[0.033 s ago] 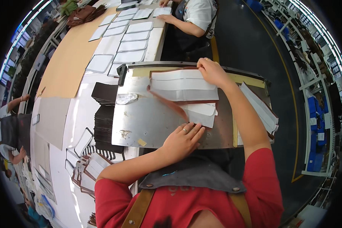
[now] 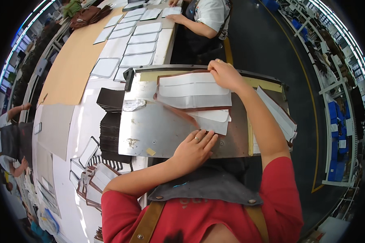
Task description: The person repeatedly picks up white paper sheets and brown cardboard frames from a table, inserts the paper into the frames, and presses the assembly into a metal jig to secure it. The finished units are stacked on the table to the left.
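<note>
1. The landmark is the metal plate (image 2: 166, 129), a shiny sheet on the bench in front of the person.
2. On the plate's far half lies a white panel with brown edging (image 2: 192, 90); a smaller white piece (image 2: 214, 120) lies just nearer, partly under it.
3. The right hand (image 2: 225, 75) rests at the panel's far right corner, fingers curled onto its edge, pinning or pinching it; which, I cannot tell.
4. The left hand (image 2: 195, 149) lies flat and spread at the plate's near edge, fingertips touching the smaller piece.
5. Judging by this, the step is aligning the two pieces; the next move calls for steady pressure so that neither slips.
6. A stack of dark pieces (image 2: 111, 129) sits just left of the plate.
</note>
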A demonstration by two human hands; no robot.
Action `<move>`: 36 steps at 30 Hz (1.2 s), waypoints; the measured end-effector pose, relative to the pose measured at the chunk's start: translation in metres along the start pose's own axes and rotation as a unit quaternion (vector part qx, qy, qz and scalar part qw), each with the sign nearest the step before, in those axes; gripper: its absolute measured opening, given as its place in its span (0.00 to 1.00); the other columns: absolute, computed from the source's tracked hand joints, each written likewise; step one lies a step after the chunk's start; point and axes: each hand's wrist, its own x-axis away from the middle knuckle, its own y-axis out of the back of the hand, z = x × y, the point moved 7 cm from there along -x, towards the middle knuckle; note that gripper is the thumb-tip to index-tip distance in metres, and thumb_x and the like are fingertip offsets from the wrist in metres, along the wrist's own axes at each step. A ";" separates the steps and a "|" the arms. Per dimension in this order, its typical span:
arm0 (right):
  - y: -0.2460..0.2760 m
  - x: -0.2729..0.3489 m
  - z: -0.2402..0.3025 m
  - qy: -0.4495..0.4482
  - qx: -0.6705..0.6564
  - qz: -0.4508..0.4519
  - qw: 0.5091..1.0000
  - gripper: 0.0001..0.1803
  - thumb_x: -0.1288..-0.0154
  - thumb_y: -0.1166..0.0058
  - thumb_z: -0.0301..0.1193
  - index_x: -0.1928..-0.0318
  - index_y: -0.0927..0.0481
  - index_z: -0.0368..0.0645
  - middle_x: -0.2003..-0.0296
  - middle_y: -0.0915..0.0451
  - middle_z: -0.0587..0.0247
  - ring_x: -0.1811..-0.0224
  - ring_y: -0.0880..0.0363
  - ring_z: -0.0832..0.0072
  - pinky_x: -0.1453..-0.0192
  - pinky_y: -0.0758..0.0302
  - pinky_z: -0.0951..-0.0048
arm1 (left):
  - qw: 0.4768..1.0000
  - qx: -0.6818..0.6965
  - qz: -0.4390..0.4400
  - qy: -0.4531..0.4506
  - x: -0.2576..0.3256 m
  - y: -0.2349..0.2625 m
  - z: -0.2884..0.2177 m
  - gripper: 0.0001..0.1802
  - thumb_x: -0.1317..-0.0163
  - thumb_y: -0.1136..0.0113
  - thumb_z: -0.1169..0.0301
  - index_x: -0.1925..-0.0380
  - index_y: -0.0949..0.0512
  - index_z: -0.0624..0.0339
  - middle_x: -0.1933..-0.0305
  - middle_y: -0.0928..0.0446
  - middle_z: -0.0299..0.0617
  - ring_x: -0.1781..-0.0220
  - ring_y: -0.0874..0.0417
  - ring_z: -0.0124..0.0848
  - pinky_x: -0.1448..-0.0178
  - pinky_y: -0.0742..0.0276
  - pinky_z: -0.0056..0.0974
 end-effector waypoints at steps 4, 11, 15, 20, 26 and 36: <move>0.035 -0.007 0.050 0.029 0.043 0.041 0.998 0.06 0.38 0.57 0.24 0.63 0.26 0.41 0.67 0.24 0.55 0.62 0.23 0.56 0.55 0.28 0.59 | 0.998 -0.066 0.001 0.012 -0.010 0.001 -0.005 0.30 0.42 0.42 0.58 0.42 0.31 0.64 0.43 0.31 0.51 0.40 0.30 0.44 0.36 0.37 0.51; 0.196 -0.025 0.200 0.265 0.087 -0.174 0.944 0.09 0.42 0.56 0.21 0.63 0.23 0.34 0.70 0.20 0.45 0.70 0.19 0.57 0.67 0.23 0.64 | 0.997 -0.056 0.029 0.053 -0.017 0.003 0.002 0.29 0.41 0.42 0.58 0.43 0.31 0.62 0.53 0.30 0.52 0.49 0.27 0.45 0.45 0.30 0.47; 0.241 -0.032 0.185 0.175 -0.026 -0.123 0.977 0.10 0.36 0.57 0.24 0.59 0.23 0.34 0.75 0.23 0.54 0.77 0.26 0.73 0.75 0.29 0.77 | 0.998 -0.008 0.049 0.038 -0.027 0.009 -0.007 0.27 0.39 0.43 0.58 0.43 0.31 0.59 0.54 0.29 0.50 0.54 0.25 0.46 0.50 0.28 0.46; 0.079 -0.056 0.025 0.093 -0.126 0.054 0.986 0.08 0.40 0.49 0.30 0.63 0.21 0.41 0.74 0.19 0.61 0.74 0.23 0.73 0.65 0.26 0.69 | 0.983 0.160 0.078 0.047 -0.018 0.019 0.002 0.21 0.37 0.45 0.61 0.47 0.29 0.57 0.57 0.26 0.50 0.57 0.24 0.48 0.52 0.29 0.47; 0.002 0.006 -0.035 -0.102 -0.099 -0.052 0.989 0.07 0.43 0.45 0.28 0.64 0.19 0.41 0.67 0.20 0.59 0.62 0.21 0.62 0.56 0.26 0.64 | 0.992 0.049 -0.044 0.112 -0.049 0.041 0.096 0.16 0.37 0.44 0.63 0.51 0.24 0.56 0.53 0.25 0.48 0.48 0.26 0.46 0.45 0.33 0.50; 0.000 0.060 -0.019 -0.030 0.108 -0.048 0.993 0.17 0.39 0.46 0.31 0.49 0.24 0.41 0.51 0.23 0.58 0.46 0.27 0.62 0.40 0.34 0.60 | 0.967 -0.111 -0.003 0.230 -0.054 0.005 0.182 0.25 0.32 0.53 0.56 0.38 0.34 0.54 0.33 0.38 0.53 0.30 0.40 0.50 0.30 0.47 0.56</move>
